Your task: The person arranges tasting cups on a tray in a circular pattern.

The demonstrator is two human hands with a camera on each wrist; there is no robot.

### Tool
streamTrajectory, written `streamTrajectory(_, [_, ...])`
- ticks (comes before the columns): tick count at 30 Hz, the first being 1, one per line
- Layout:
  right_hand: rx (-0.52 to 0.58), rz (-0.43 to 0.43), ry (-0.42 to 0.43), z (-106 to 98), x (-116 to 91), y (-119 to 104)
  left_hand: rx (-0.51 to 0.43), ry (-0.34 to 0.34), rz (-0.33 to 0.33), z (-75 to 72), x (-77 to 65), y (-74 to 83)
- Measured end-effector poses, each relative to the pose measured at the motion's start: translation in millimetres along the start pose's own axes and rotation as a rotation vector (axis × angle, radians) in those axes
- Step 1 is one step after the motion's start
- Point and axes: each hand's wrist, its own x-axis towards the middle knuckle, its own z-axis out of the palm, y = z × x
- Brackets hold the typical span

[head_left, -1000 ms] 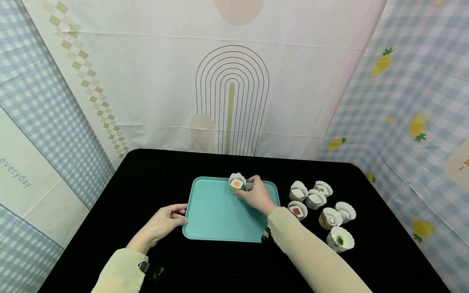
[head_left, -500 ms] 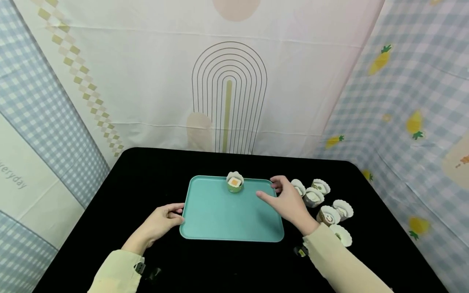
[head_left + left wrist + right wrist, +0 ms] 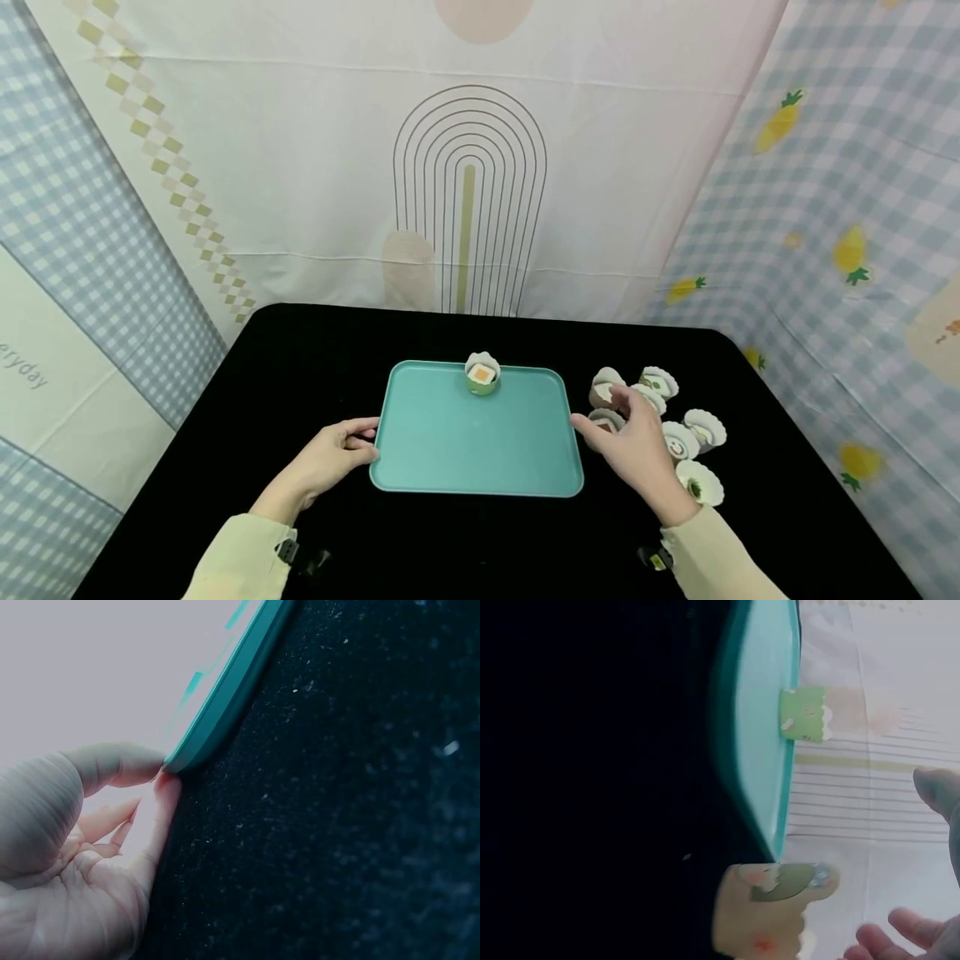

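Observation:
At the left rim of the turquoise tray (image 3: 472, 442) my left hand (image 3: 326, 458) pinches the edge; thumb and a fingertip meet at the rim (image 3: 217, 705) in the left wrist view. A green cupcake cup (image 3: 482, 375) with an orange-and-white square inside stands at the tray's back edge. My right hand (image 3: 637, 442) hovers right of the tray, thumb and fingers spread, holding nothing. Nearest to it is a cupcake cup with a reddish square (image 3: 603, 423), partly hidden by the hand. The right wrist view shows a beige patterned cup (image 3: 757, 915) below the fingers.
Several more cupcake cups stand on the black table to the right, among them one with a smiling face (image 3: 678, 442), one with a green centre (image 3: 700, 483) and a back one (image 3: 660, 383). Patterned cloth (image 3: 585, 183) hangs behind the table.
My right hand let go of the green cup at the tray's back edge and moved right, over to the group of cups. The left hand stays at the tray's rim.

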Motion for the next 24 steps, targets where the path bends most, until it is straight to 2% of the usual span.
streamTrajectory(4, [-0.029, 0.033, 0.044, -0.6, -3.7, 9.6, 0.006, 0.007, -0.011, 2.3, 0.7, -0.6])
streamTrajectory(10, [-0.013, 0.074, 0.041, 6.3, -5.0, 19.0, 0.023, 0.018, -0.005, 0.7, 0.1, 0.0])
streamTrajectory(19, [0.105, 0.098, -0.017, 13.5, -9.6, 27.7, 0.009, 0.016, -0.019, 1.6, 1.6, -1.1])
streamTrajectory(24, [0.143, 0.099, -0.003, 21.4, -11.0, 36.4, 0.01, 0.01, -0.015, 1.6, 0.2, 0.4])
